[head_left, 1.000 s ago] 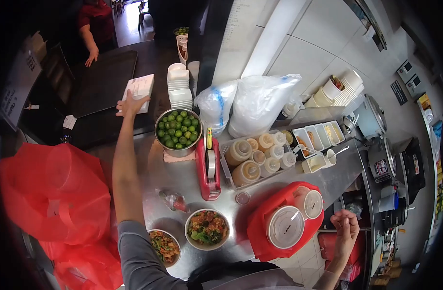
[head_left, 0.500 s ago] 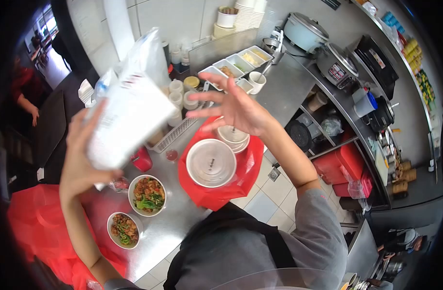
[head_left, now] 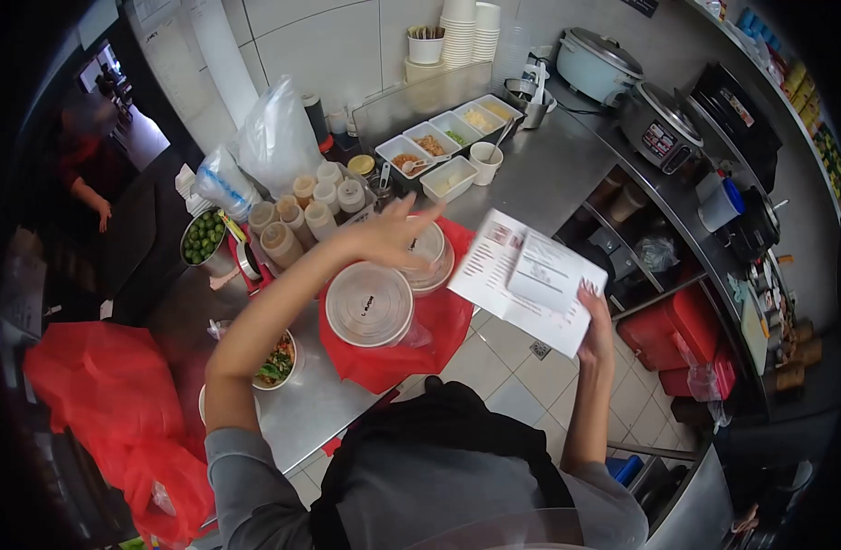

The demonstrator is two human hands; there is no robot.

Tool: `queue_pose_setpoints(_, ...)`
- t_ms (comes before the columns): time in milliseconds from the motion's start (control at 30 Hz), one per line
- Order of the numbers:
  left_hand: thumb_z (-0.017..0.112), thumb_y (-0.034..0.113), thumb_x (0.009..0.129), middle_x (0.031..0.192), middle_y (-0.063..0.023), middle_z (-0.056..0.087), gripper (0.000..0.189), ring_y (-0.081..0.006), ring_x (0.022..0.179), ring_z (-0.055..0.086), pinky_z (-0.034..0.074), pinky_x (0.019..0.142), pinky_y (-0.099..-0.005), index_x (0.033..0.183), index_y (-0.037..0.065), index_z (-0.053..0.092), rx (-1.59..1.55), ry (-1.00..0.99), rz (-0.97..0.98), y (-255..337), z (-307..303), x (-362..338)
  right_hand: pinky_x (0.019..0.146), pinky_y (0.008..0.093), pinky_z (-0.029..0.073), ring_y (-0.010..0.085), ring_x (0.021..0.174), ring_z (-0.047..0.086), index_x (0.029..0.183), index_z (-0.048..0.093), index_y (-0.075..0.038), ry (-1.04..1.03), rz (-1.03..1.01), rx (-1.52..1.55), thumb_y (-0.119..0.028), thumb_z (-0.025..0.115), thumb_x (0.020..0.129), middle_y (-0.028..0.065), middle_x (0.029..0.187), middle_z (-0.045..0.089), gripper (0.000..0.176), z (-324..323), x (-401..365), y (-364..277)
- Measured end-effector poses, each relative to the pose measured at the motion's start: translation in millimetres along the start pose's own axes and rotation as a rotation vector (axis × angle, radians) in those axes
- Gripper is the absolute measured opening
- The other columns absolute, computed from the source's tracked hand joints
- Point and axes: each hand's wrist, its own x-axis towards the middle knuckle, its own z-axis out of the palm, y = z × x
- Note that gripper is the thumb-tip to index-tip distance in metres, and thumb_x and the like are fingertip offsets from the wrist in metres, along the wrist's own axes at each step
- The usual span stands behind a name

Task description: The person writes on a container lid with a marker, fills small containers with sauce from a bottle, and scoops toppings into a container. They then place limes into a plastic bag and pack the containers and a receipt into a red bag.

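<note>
My right hand grips a white printed sheet by its lower right edge, off to the right of the counter. A smaller printed slip lies over the sheet. My left hand, somewhat blurred, is open with spread fingers and appears to hold nothing. It is above a stack of lidded containers, which it partly hides. Nearer me sits a round bowl with a clear lid and dark writing on top. Both stand on an opened red bag.
A food bowl is partly behind my left arm. Squeeze bottles, a pot of green fruit and topping trays line the back. Another red bag lies left. A person stands beyond the counter at left.
The white paper has passed from my left hand to my right and swung rightward. My left hand has moved right, over the lidded containers.
</note>
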Motion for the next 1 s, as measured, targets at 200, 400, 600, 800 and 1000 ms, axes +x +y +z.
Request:
queue_pose_setpoints(200,0.071,0.033,0.054,0.120,-0.0292,0.037,0.096,-0.0451,0.112,0.037,0.035,0.096,-0.0450,0.139,0.020,0.030,0.062,0.165,-0.145,-3.6,40.1,19.7,0.089,0.0355,0.047,0.0228,0.104,0.055,0.130,0.034,-0.004,0.058,0.044,0.078,-0.013,0.055,0.084,0.0135,0.117,0.052,0.052,-15.6,-24.8,24.5)
queue_pose_setpoints(400,0.070,0.026,0.051,0.106,-0.0210,0.042,0.088,-0.0378,0.103,0.042,0.038,0.091,-0.0435,0.133,0.017,0.038,0.025,0.418,-0.101,-28.7,-10.4,7.0,0.092,0.0354,0.045,0.0224,0.107,0.053,0.127,0.033,-0.002,0.008,0.010,0.010,-0.012,0.056,0.084,0.0114,0.119,0.049,0.049,28.9,6.2,54.7)
queue_pose_setpoints(600,0.070,0.025,0.051,0.110,-0.0202,0.042,0.090,-0.0370,0.106,0.042,0.035,0.095,-0.0399,0.134,0.017,0.038,0.042,0.485,-0.101,-11.6,-58.5,-42.1,0.081,0.0433,0.052,0.0251,0.104,0.055,0.121,0.030,-0.008,-0.032,0.079,0.020,-0.006,0.051,0.087,0.0127,0.117,0.049,0.040,75.1,64.8,104.5)
queue_pose_setpoints(800,0.071,0.023,0.050,0.114,-0.0170,0.041,0.091,-0.0321,0.110,0.042,0.035,0.097,-0.0370,0.135,0.017,0.038,-0.081,0.443,-0.088,-7.4,-37.5,-61.2,0.083,0.0393,0.051,0.0239,0.101,0.056,0.116,0.030,-0.004,-0.055,0.053,0.059,-0.005,0.058,0.085,0.0148,0.111,0.051,0.042,67.1,103.2,154.6)
queue_pose_setpoints(1000,0.071,0.021,0.050,0.115,-0.0167,0.041,0.091,-0.0315,0.113,0.041,0.034,0.098,-0.0376,0.135,0.018,0.038,-0.154,0.404,-0.037,-11.4,-24.8,-59.0,0.085,0.0352,0.050,0.0225,0.097,0.058,0.112,0.037,-0.001,0.031,0.160,0.201,-0.001,0.062,0.082,0.0139,0.105,0.056,0.039,60.2,104.6,154.7)
